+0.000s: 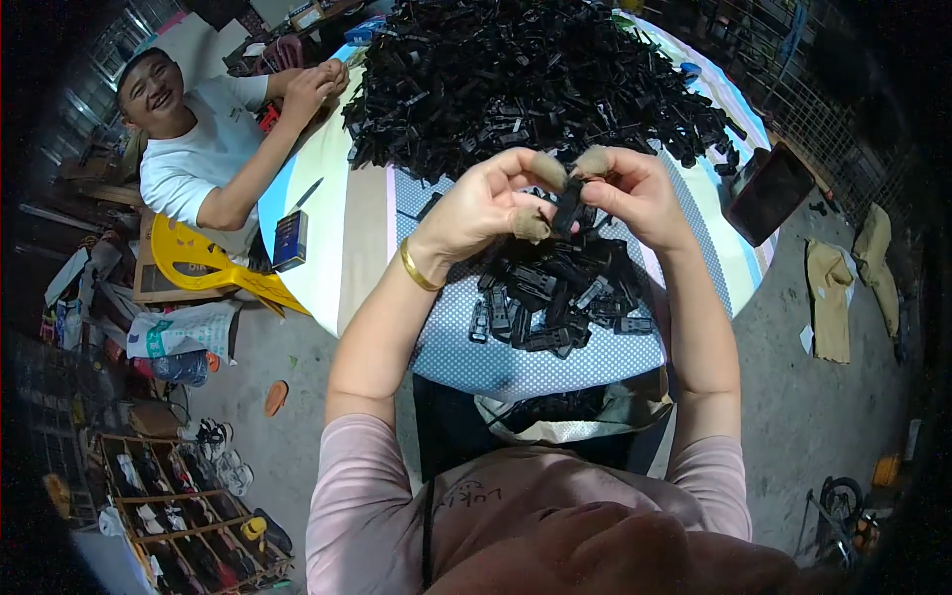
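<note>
Both my hands meet over the table, with cloth finger covers on several fingertips. Between them is a small black plastic part (568, 208). My left hand (481, 203) pinches it from the left with thumb and fingers, a gold bangle on that wrist. From the right, my right hand (640, 193) grips its upper end between thumb and forefinger. Below my hands lies a small heap of similar black plastic parts (545, 297), on a dotted grey-blue cloth. Just beyond, a far larger pile of black parts (496, 89) covers the back of the table.
A person (213, 149) in a white shirt sits at the far left, hands at the table edge. A dark blue box (291, 241) lies near a yellow chair (188, 253). At right stands a dark bin (769, 195). An open bag (565, 429) hangs at my lap.
</note>
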{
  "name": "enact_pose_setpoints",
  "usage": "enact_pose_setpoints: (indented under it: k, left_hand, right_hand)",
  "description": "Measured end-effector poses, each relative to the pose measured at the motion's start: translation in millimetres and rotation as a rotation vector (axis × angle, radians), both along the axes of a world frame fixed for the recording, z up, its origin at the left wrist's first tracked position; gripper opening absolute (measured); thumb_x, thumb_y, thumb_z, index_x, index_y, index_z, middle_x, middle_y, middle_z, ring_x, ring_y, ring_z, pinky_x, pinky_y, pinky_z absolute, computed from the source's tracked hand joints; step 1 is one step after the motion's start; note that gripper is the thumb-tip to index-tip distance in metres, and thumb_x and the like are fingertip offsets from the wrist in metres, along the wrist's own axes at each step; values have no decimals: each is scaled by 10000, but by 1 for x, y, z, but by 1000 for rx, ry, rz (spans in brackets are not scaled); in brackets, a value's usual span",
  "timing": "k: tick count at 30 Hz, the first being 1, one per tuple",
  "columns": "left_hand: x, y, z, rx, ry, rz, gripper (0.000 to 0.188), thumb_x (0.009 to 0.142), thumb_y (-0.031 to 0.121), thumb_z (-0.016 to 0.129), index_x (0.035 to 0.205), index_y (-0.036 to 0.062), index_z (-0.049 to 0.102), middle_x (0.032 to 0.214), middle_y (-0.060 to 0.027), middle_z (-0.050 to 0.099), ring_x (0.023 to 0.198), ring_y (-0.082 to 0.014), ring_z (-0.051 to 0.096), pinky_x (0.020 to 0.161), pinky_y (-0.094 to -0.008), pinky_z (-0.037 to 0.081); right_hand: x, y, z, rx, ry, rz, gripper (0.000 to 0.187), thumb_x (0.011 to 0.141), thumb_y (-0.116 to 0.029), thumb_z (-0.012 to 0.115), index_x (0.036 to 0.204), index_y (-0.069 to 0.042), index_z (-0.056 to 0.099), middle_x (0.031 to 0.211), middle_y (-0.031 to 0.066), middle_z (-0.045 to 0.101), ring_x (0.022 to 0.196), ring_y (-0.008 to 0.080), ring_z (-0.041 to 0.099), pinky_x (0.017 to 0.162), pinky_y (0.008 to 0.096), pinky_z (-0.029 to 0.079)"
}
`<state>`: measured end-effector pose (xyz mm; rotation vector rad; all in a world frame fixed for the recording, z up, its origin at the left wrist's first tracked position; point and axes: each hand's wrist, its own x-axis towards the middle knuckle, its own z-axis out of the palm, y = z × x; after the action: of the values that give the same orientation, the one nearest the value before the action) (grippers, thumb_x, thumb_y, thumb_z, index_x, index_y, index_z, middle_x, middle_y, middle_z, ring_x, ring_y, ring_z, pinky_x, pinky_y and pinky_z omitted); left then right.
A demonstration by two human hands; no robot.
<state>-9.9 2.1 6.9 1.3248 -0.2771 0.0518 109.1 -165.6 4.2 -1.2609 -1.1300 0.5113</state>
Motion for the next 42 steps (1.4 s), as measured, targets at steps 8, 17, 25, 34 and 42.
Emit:
enact_pose_setpoints:
  k: [8,17,25,34,42]
  left_hand:
    - [2,-11,-4,-84,168,69,175,783,44,578,917,-28,493,837,-82,569,741,-153,602,693,-274,520]
    - [5,-19,-11,222,-110,520,204,765,-11,570,950,-32,489,859,-50,559,771,-71,552,687,-185,465]
    - [0,-32,-7,254,-185,581,270,760,11,608,1011,-46,525,915,-73,592,779,-94,571,669,-213,484]
    - [5,-29,-13,767,-517,848,145,712,10,641,848,-7,594,873,-92,613,740,-135,596,637,-246,492]
    - [-1,-20,1,541,-99,226,366,680,14,659,1024,11,535,983,-39,551,882,-113,536,796,-249,447]
  right_hand:
    - [-3,2,2,78,-273,-51,173,748,-107,641,833,31,581,818,40,554,707,88,526,612,212,433]
    - [-16,12,-8,-46,-201,-245,178,854,-193,512,868,-18,543,660,-47,453,576,41,399,504,198,331]
    - [-18,12,-9,-23,-221,-272,197,853,-204,518,815,-16,563,645,-28,501,562,41,422,504,187,341]
    - [-13,11,-7,-194,-23,-152,204,848,-226,530,765,-42,561,616,-41,499,535,18,409,474,166,312]
    - [56,-3,-21,-390,-516,-400,301,707,-272,662,879,-29,624,787,107,639,722,195,621,641,306,482]
